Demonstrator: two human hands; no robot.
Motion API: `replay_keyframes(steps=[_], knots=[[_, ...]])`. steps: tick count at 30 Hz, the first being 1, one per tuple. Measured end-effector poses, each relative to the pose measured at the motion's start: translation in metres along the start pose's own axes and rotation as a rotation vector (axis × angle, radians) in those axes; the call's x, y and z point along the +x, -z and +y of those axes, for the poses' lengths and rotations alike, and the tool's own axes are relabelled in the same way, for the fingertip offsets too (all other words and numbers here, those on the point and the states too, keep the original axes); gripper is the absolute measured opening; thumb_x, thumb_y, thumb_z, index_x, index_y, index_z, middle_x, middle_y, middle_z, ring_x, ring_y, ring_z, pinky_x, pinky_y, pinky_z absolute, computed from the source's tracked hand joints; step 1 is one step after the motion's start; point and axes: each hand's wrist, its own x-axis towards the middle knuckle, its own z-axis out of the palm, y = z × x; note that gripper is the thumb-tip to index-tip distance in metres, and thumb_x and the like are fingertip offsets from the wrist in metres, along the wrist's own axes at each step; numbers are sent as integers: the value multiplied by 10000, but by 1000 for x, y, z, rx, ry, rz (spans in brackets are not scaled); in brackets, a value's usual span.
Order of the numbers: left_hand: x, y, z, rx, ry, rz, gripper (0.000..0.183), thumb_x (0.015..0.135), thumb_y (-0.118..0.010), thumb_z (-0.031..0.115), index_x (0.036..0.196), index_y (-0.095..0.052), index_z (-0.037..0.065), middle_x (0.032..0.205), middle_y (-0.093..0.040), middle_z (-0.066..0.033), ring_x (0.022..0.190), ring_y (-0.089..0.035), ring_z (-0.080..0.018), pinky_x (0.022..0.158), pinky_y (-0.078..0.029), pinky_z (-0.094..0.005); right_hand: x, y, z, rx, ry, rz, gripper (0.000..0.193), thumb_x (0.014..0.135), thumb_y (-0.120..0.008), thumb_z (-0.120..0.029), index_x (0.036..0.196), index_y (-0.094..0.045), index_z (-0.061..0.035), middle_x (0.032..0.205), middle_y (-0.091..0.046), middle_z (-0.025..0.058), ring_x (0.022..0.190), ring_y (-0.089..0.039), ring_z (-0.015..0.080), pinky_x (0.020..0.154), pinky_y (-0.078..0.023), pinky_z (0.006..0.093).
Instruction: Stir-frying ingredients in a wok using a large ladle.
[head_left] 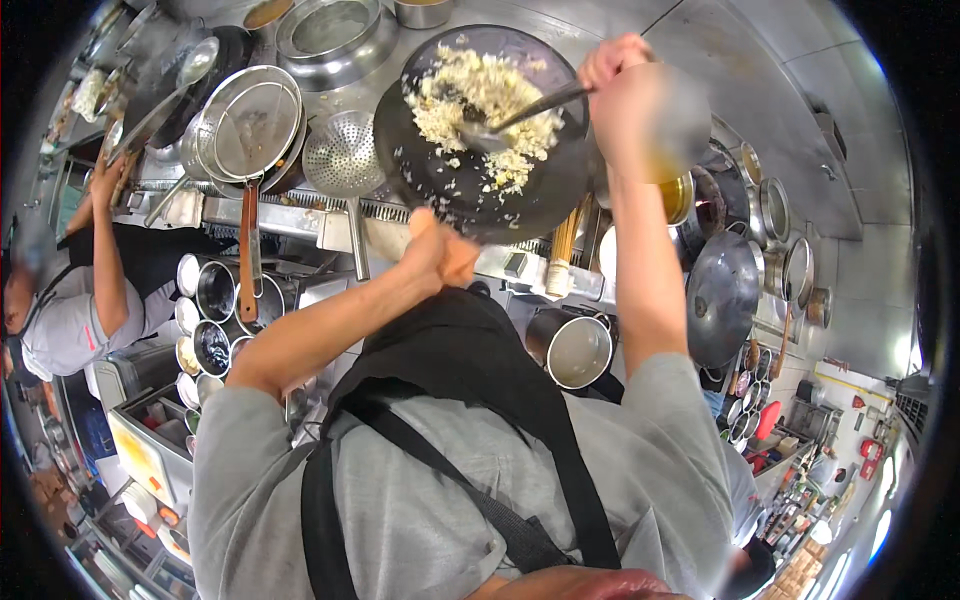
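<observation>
A wide black wok [400, 190] stands tilted on the range in front of me, with pale yellow, crumbly food like rice or egg [480, 80] spread over its far side. My left hand [445, 252] is closed at the wok's near left rim; the exact part it grips is hidden. From the right, my right hand [615, 65] is wrapped round the dark handle of a ladle [487, 138]. The ladle's bowl rests among the food near the wok's middle. Loose grains lie scattered over the wok's near side.
Left of the wok are a perforated skimmer [343, 152], a wooden-handled strainer [248, 125] and a steel pot [335, 50]. A white-lined pot [580, 352] hangs below the range edge. A large dark lid or wok [722, 300] stands right. A co-worker [100, 290] works at far left.
</observation>
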Motion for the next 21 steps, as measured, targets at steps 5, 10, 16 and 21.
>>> replay_keyframes(steps=[5,10,16,21], knots=[[82,14,36,198,-430,-191,151,852,-553,147,887,-559,0,741,-611,-123,522,-592,-258,423,-456,-403,38,-28,28,-86,-73,0,282,909,-517,-175,657,-441,-76,540,-428,22,404,-395,128,396,-317,262],[132,52,-17,-26,-46,-36,177,884,-493,177,883,-557,12,699,-593,-106,507,-579,-248,346,-378,-391,67,-57,-43,-32,62,-219,155,828,-537,-35,709,-453,-87,544,-385,1,418,-330,93,399,-288,260],[117,-5,19,-198,-274,-238,112,872,-535,122,885,-558,14,786,-614,-133,661,-635,-265,500,-507,-407,20,-52,-81,-119,20,44,297,858,-433,-243,614,-386,-81,495,-281,5,436,-229,124,450,-215,316],[180,4,48,-58,-242,-258,158,891,-574,180,948,-544,35,791,-622,-107,633,-637,-226,461,-481,-347,48,-66,-205,-124,106,-284,342,807,-419,-339,568,-441,-96,459,-292,4,400,-244,135,437,-240,325]])
